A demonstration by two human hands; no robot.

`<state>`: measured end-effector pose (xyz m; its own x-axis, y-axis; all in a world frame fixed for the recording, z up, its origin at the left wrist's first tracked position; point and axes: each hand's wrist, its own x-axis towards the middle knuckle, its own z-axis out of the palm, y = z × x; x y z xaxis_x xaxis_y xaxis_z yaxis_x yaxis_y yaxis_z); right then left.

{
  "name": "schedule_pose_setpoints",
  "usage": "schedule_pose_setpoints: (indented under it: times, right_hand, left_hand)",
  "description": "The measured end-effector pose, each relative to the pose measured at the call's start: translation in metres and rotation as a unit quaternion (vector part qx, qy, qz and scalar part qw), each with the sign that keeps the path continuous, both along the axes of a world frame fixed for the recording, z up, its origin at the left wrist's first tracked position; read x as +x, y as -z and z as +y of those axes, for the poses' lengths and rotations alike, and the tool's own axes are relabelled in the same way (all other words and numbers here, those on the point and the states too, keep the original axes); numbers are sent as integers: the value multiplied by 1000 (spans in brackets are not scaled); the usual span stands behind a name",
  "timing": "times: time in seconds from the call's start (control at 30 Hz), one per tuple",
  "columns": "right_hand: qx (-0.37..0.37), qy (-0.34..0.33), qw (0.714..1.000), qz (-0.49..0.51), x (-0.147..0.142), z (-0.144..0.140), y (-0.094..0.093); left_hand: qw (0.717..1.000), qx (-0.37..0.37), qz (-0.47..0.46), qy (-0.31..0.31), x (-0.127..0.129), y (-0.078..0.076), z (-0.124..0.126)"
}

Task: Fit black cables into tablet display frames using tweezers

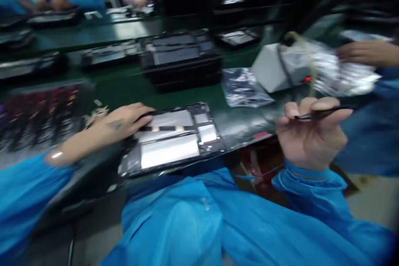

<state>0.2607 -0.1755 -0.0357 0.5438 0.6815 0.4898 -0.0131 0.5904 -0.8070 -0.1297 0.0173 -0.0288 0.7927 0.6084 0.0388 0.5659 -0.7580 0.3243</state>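
An opened tablet (170, 141) lies in front of me on the green bench, its silver battery packs and dark inner parts facing up. My left hand (129, 118) grips its upper left edge, with fingers bent over the rim. Raised at the right, beyond the bench's front edge, my right hand (311, 137) pinches a thin black tweezer-like tool (327, 112) between thumb and fingers. Blur hides the tool's exact shape. The right hand is well apart from the tablet.
A stack of tablets (182, 60) stands behind mine. Beside it lie a silvery bag (245, 87) and a white box (272, 68). Bagged cable-like parts (43, 112) lie left. A co-worker's hand (368, 54) touches shiny wrapping (339, 70) at right; other people sit opposite.
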Motion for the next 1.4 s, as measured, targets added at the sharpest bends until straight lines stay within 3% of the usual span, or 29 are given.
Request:
schedule_pose_setpoints:
  times: [0.07, 0.13, 0.27, 0.4, 0.53, 1.0, 1.4]
  right_hand:
    - [11, -130, 990, -54, -50, 42, -19]
    - [-10, -217, 971, -98, -89, 77, -30]
    - [-96, -240, 939, -228, -129, 123, -22]
    - [-171, -222, 895, -348, -131, 137, -9]
    - [-199, -225, 875, -379, -127, 138, -9]
    - [-229, -217, 851, -420, -127, 139, -14]
    - [-242, -213, 861, -394, -128, 138, -16]
  left_hand:
    - [999, 34, 33, -23, 11, 2, -4]
    - [998, 43, 21, -33, 16, 5, -5]
    - [999, 27, -32, -31, 11, 13, -18]
    - [998, 21, -49, -40, 7, 18, -28]
    - [998, 2, -23, -53, 9, 15, -28]
    - [998, 0, 4, -60, 11, 13, -29]
    - [998, -3, 0, -58, 9, 13, -27]
